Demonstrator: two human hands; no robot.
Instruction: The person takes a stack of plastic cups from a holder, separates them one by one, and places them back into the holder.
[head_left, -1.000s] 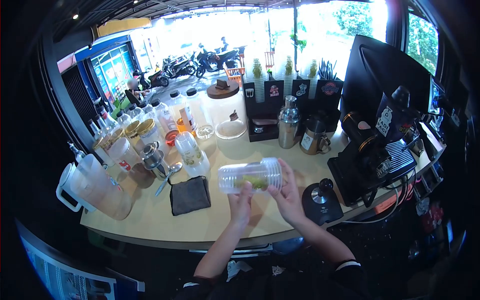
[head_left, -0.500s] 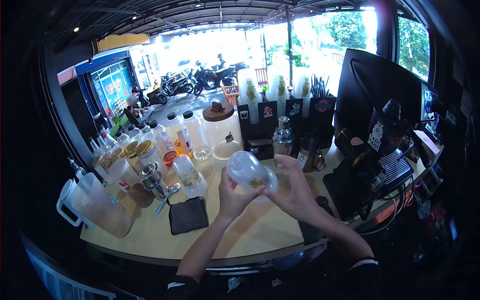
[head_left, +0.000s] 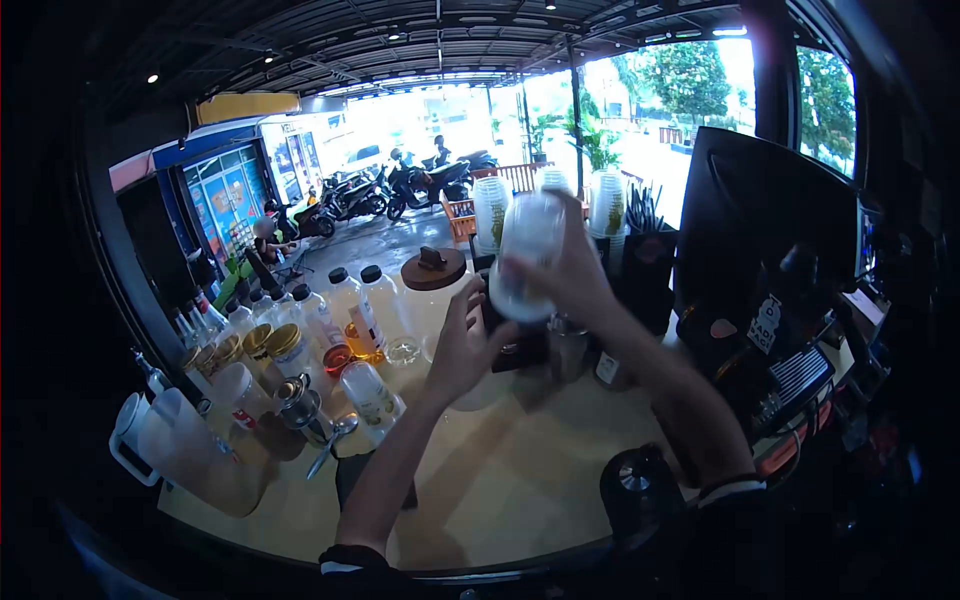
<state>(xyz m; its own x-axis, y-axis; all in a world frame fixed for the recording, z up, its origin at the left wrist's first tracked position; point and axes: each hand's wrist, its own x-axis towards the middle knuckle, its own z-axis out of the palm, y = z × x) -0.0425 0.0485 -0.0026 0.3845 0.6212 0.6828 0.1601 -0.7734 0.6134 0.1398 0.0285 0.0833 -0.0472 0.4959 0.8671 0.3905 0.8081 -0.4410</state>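
My right hand (head_left: 568, 262) is closed round a clear plastic cup (head_left: 528, 240), raised above the counter and blurred by motion. The fingers lie along the right side of the cup. Just left of it, my left hand (head_left: 468, 340) is raised with its fingers apart and nothing in it. Behind the hands stands a large jar with a brown wooden lid (head_left: 434, 268). Stacks of clear cups (head_left: 607, 205) stand at the counter's far side, partly behind my right hand.
On the left are a clear pitcher (head_left: 195, 430), capped bottles (head_left: 388, 312), gold-lidded jars (head_left: 287, 345), a metal pot (head_left: 300, 405), a spoon (head_left: 332, 445) and a clear cup (head_left: 368, 392). At right are a black machine (head_left: 770, 220) and a dark round object (head_left: 640, 485).
The cup has gone up, from between both hands into my right hand alone. My left hand has let go and risen. The view has shifted, bringing the dark round object into sight.
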